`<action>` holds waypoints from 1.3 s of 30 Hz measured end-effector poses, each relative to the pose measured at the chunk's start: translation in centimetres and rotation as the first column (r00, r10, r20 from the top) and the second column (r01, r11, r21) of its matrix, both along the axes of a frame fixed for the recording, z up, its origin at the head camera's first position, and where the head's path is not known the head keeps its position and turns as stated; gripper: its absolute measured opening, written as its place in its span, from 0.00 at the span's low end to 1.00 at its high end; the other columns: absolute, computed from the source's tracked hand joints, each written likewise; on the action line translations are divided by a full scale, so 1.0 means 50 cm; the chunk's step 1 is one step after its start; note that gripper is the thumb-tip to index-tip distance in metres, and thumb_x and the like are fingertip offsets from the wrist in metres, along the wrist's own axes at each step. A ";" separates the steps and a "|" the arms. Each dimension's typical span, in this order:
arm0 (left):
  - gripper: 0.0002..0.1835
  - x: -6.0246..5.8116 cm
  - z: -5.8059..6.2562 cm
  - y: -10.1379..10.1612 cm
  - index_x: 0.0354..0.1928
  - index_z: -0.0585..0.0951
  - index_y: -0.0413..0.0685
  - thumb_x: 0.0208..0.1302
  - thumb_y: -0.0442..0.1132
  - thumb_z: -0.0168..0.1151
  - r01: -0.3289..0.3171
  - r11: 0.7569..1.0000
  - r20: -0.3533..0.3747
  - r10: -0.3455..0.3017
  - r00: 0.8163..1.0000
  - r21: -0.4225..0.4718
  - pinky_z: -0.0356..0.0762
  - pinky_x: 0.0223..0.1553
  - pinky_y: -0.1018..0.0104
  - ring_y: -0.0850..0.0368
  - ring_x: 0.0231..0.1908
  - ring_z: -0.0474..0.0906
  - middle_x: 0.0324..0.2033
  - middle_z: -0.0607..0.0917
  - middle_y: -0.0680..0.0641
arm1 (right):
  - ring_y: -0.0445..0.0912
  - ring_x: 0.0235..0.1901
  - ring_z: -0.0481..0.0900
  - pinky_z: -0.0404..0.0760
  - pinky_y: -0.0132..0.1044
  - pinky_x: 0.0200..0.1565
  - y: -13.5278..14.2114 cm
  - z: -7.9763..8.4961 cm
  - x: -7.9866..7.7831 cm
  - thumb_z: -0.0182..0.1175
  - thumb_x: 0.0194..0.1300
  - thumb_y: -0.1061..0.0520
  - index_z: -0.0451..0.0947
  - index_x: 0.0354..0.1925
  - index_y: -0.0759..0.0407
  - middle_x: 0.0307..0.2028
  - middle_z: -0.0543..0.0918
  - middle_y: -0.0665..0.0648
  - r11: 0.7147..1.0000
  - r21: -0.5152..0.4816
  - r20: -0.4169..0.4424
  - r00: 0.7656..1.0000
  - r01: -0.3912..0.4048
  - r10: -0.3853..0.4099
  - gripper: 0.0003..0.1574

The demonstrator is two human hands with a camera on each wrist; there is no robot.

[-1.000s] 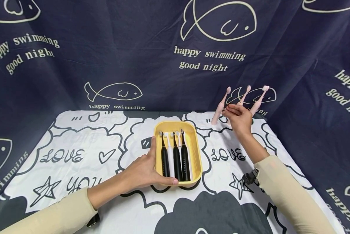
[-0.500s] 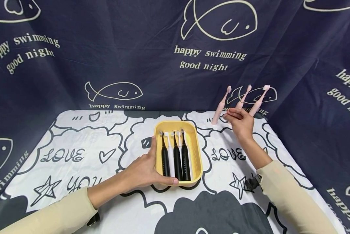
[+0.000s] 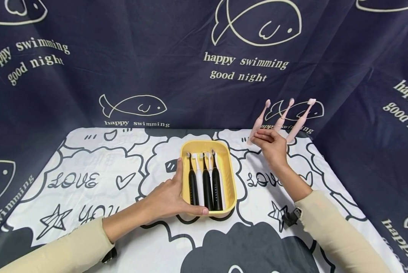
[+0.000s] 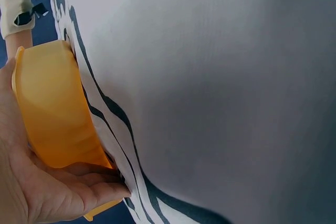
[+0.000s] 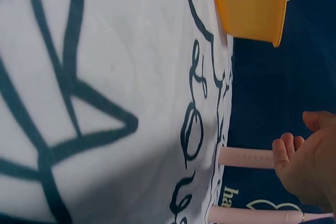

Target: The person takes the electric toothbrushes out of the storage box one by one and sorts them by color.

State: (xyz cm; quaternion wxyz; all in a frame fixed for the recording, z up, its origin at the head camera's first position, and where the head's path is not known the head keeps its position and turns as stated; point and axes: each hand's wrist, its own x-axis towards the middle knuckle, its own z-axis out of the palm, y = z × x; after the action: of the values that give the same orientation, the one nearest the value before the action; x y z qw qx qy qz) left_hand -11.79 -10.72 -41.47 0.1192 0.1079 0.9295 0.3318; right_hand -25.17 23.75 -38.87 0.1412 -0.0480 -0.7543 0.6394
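My left hand (image 3: 166,199) holds the yellow tray (image 3: 232,178) by its left side, with the thumb along the front rim. Inside lie several black and white electric toothbrushes (image 3: 206,188), heads pointing to the back. At the back right, three pink electric toothbrushes stand upright: the left one (image 3: 259,123), the middle one (image 3: 281,119) and the right one (image 3: 297,127). My right hand (image 3: 271,146) is at the left pink toothbrush, its fingertips overlapping the handle. In the right wrist view, the thumb (image 5: 317,120) is apart from the fingers, and the handle (image 5: 247,157) passes behind them.
A white cloth with black drawings (image 3: 77,163) covers the table. Dark blue fabric (image 3: 176,68) with fish and lettering hangs at the back and both sides, close behind the pink toothbrushes.
My right hand has shifted left, from in front of the middle pink toothbrush to the left one. The right pink toothbrush's handle now shows more. My left hand and the tray keep their place.
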 end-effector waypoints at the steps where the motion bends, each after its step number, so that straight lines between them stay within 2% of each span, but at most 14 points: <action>1: 1.00 0.000 0.000 0.000 0.88 0.18 0.65 0.31 0.91 0.80 -0.001 1.000 0.001 0.001 1.000 -0.002 0.85 0.63 0.47 0.52 0.57 0.87 0.60 0.89 0.34 | 0.25 0.40 0.89 0.85 0.19 0.47 -0.004 -0.001 0.002 0.76 0.69 0.69 0.84 0.63 0.72 0.35 0.91 0.32 1.000 -0.008 -0.001 1.000 -0.010 0.010 0.26; 5: 1.00 0.000 0.001 0.001 0.89 0.18 0.64 0.32 0.91 0.80 0.000 1.000 -0.001 0.000 1.000 -0.005 0.85 0.63 0.47 0.51 0.56 0.87 0.60 0.90 0.34 | 0.26 0.40 0.90 0.86 0.20 0.47 -0.019 -0.007 0.009 0.76 0.69 0.70 0.84 0.60 0.71 0.34 0.91 0.33 0.998 -0.027 0.001 0.999 -0.048 0.048 0.23; 23: 1.00 0.001 0.003 0.001 0.89 0.19 0.64 0.32 0.89 0.82 -0.004 1.000 0.011 0.004 1.000 0.009 0.84 0.64 0.47 0.51 0.59 0.87 0.63 0.89 0.33 | 0.28 0.38 0.88 0.85 0.22 0.48 -0.086 -0.034 0.032 0.77 0.70 0.64 0.87 0.56 0.74 0.32 0.89 0.33 0.979 0.089 0.061 0.982 -0.183 0.178 0.20; 29: 0.99 0.001 0.002 0.001 0.89 0.19 0.64 0.33 0.90 0.81 -0.001 1.000 0.012 0.001 1.000 0.014 0.84 0.64 0.47 0.51 0.59 0.87 0.64 0.88 0.32 | 0.31 0.38 0.88 0.86 0.24 0.46 -0.106 -0.043 0.039 0.77 0.72 0.61 0.90 0.52 0.72 0.38 0.94 0.45 0.967 0.107 0.100 0.970 -0.233 0.223 0.16; 32: 0.99 0.001 0.001 0.001 0.89 0.19 0.65 0.33 0.89 0.81 -0.003 1.000 0.014 0.003 1.000 0.014 0.84 0.63 0.47 0.51 0.59 0.87 0.65 0.88 0.32 | 0.32 0.39 0.88 0.85 0.25 0.45 -0.116 -0.044 0.041 0.77 0.72 0.61 0.92 0.49 0.71 0.39 0.95 0.47 0.961 0.118 0.107 0.965 -0.250 0.238 0.14; 36: 0.99 0.000 0.001 0.001 0.89 0.19 0.65 0.33 0.89 0.81 -0.004 1.000 0.017 0.004 1.000 0.007 0.85 0.61 0.48 0.52 0.56 0.87 0.63 0.88 0.33 | 0.32 0.39 0.88 0.84 0.24 0.45 -0.129 -0.046 0.043 0.77 0.70 0.62 0.93 0.46 0.69 0.42 0.96 0.49 0.959 0.133 0.114 0.965 -0.251 0.237 0.11; 39: 0.99 -0.002 0.002 0.002 0.89 0.19 0.64 0.33 0.90 0.81 -0.004 1.000 0.020 0.004 1.000 0.000 0.86 0.60 0.48 0.52 0.55 0.88 0.62 0.89 0.32 | 0.31 0.38 0.88 0.85 0.24 0.45 -0.136 -0.047 0.045 0.77 0.69 0.63 0.94 0.45 0.69 0.45 0.96 0.56 0.958 0.134 0.117 0.964 -0.254 0.239 0.09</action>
State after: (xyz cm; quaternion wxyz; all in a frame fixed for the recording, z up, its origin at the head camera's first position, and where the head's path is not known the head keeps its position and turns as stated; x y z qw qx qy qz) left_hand -11.87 -10.63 -41.40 0.1279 0.1028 0.9284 0.3332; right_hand -22.94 16.97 -41.20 0.0258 0.0255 -0.8058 0.5911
